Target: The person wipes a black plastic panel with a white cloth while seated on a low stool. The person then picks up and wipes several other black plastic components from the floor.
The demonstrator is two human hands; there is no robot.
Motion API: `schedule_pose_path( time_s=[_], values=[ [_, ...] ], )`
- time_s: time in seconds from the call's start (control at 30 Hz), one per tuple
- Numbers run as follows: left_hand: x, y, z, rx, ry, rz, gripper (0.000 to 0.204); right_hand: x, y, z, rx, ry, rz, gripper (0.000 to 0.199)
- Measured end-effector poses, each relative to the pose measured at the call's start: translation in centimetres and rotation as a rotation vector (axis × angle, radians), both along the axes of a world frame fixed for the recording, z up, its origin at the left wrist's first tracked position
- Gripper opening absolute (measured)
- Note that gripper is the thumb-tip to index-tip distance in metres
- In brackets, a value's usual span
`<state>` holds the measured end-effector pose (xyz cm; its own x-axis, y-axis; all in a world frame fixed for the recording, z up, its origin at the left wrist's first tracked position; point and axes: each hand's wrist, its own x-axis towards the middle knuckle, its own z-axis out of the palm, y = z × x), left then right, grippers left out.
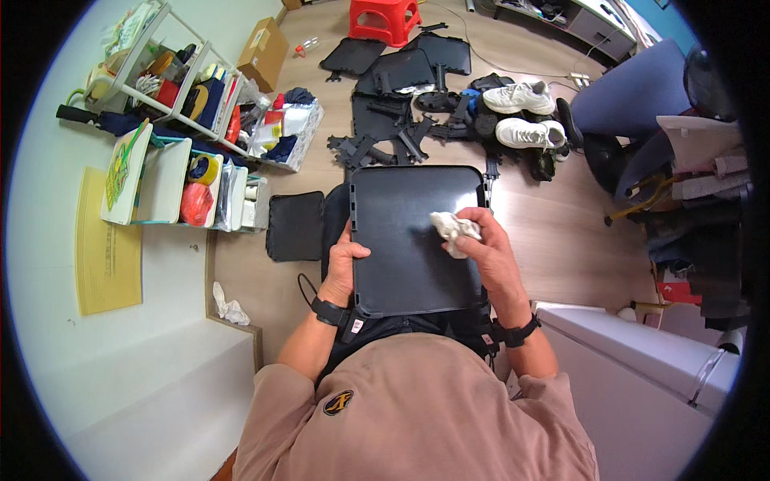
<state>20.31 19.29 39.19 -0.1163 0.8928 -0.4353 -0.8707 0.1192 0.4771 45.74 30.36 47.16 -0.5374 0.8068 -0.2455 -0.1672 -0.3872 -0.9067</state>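
A flat black plastic panel (401, 256) with rounded corners and a raised rim lies across my lap. Its left edge is gripped by my left hand (341, 268), thumb on top and the other fingers hidden below. My right hand (495, 255) pinches a crumpled white tissue or cloth (454, 232) over the right part of the panel; whether it touches the surface is hard to tell. A glare spot shows near the panel's upper right corner. Both wrists wear black straps.
More black panels (295, 226) and black plastic brackets (411, 143) lie on the wooden floor ahead. White sneakers (520, 98) sit at the right, a red stool (383, 20) at the far end. Shelves (172, 92) line the left; a white cabinet (634, 353) stands close on my right.
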Motion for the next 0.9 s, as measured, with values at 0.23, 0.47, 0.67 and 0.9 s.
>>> schedule_pose_path(
  time_s=[0.23,0.47,0.67,0.9],
  values=[
    [0.3,-0.9,-1.0,0.058,-0.109,0.013,0.09,-7.0,1.5,0.9,0.473,-0.458,0.374,0.033],
    [0.1,-1.0,-1.8,0.074,-0.202,0.024,0.089,-7.7,2.0,1.1,1.343,-0.753,0.617,0.061],
    [-0.1,-0.8,-2.6,0.174,-0.354,0.007,0.067,-7.8,1.1,-0.1,1.367,-0.636,0.806,0.062],
    [-0.3,-0.5,-3.4,0.122,-0.328,-0.148,0.06,-10.5,3.1,-1.2,1.382,-0.594,0.845,0.05]
  ],
)
